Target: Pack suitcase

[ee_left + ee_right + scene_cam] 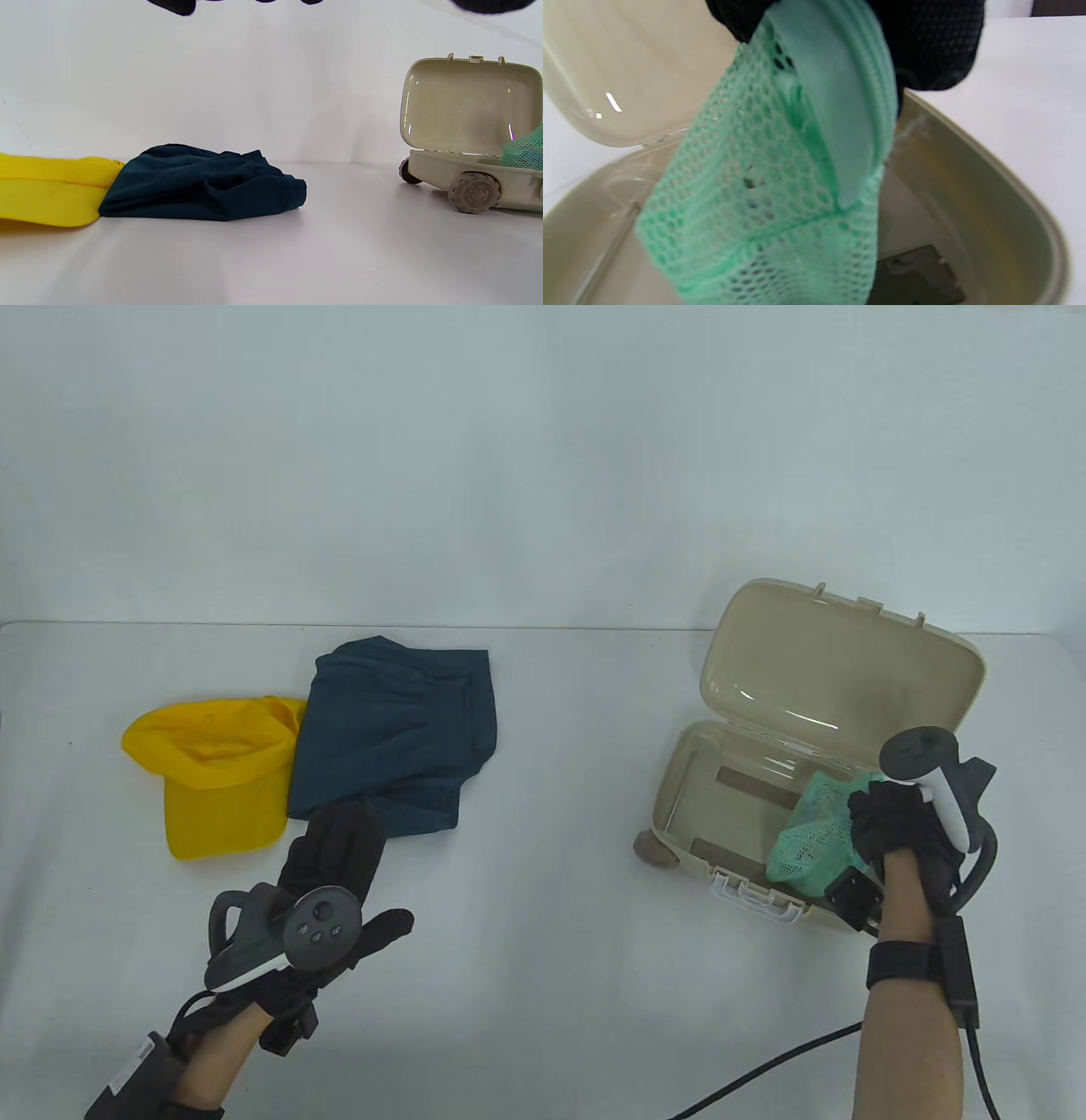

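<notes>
The right hand (899, 827) grips a green mesh pouch (816, 831) by its upper end, fingers curled round the solid zip edge, and holds it over the open beige suitcase (679, 780). The pouch hangs down from that hand with its long axis running downward into the near right part of the tray; in the right wrist view its lower end hangs inside the walls, though I cannot tell whether it touches the floor of the case. The lid (840, 661) stands tilted back at the far side, leaving the way down unobstructed, so lowering and letting go looks like the step in hand.

The left hand (339, 865) hovers flat above the worktop (543, 780), fingers straight and holding nothing, pointing at the near edge of the dark blue folded garment (394, 729). That garment lies just ahead of the fingertips, with the yellow cap (212, 772) touching it on the left. Both are well apart from the suitcase, and the left hand is clearly the nearer one for fetching them.
</notes>
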`<action>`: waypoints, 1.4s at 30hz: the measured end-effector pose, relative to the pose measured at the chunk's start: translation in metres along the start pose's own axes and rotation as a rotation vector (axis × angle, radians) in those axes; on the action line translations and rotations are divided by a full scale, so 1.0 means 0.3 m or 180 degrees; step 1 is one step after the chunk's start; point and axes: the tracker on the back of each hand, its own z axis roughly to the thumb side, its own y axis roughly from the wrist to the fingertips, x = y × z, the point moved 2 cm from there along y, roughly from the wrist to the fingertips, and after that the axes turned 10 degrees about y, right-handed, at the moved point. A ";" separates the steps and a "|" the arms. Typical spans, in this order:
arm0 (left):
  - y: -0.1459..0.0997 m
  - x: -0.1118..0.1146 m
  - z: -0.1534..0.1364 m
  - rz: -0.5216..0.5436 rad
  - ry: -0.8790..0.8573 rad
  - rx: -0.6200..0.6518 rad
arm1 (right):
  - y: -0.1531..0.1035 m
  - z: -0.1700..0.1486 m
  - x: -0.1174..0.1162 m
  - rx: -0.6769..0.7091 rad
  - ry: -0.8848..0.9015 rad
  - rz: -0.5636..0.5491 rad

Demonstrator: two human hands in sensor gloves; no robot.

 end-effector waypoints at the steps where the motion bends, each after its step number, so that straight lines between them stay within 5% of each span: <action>1: -0.001 -0.004 -0.005 0.0020 0.0034 -0.0025 | 0.006 -0.005 0.005 -0.0031 -0.0104 -0.0035; 10: -0.003 -0.015 -0.039 0.0061 0.0014 -0.0118 | 0.040 -0.006 -0.033 -0.0288 -0.1109 -0.0522; 17: -0.006 -0.021 -0.035 0.0071 0.0056 -0.0112 | 0.053 -0.006 -0.120 -0.0382 -0.1323 -0.0454; 22: -0.010 -0.027 -0.034 0.0102 0.0044 -0.0099 | 0.015 0.003 -0.061 -0.0362 -0.1113 -0.0388; 32: -0.018 -0.040 -0.025 0.0169 -0.0003 -0.0031 | -0.228 0.148 0.100 0.0507 -0.0545 -0.0585; 39: -0.023 -0.044 -0.025 0.0199 -0.0041 -0.0040 | -0.551 0.278 -0.082 0.1972 0.0135 -0.0359; 42: -0.021 -0.039 -0.023 0.0172 -0.0044 -0.0041 | -0.621 0.292 -0.173 0.2304 0.0111 -0.0380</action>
